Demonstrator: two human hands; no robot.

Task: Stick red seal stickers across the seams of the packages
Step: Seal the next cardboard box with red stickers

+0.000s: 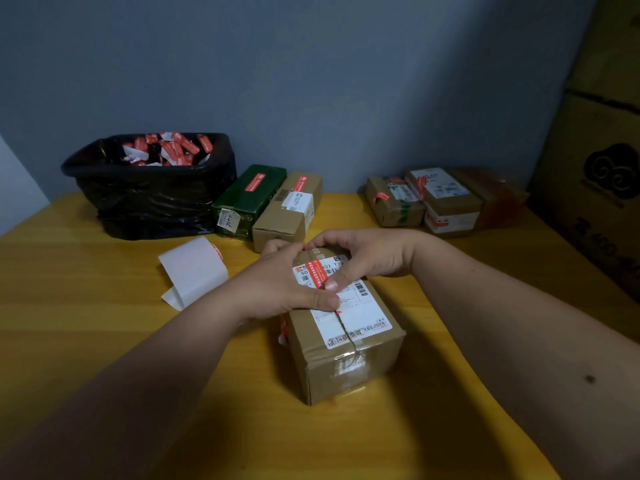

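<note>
Both hands rest on the cardboard package (346,337), forearms converging. Left hand (287,289) lies flat, thumb pressing the red seal sticker (318,276). Right hand (367,259) arches over, fingers curled, thumb tip pressing the sticker.

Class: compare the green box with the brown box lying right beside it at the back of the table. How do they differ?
The green box is dark green; the brown box is plain cardboard. The brown box carries a large white shipping label on top; the green box shows only a small label on its near end. Both lie lengthwise, each with a red seal sticker on top.

On the table (104,341) stood six packages, one black-lined bin (149,199) of sticker scraps, and one sticker roll (194,271).
</note>
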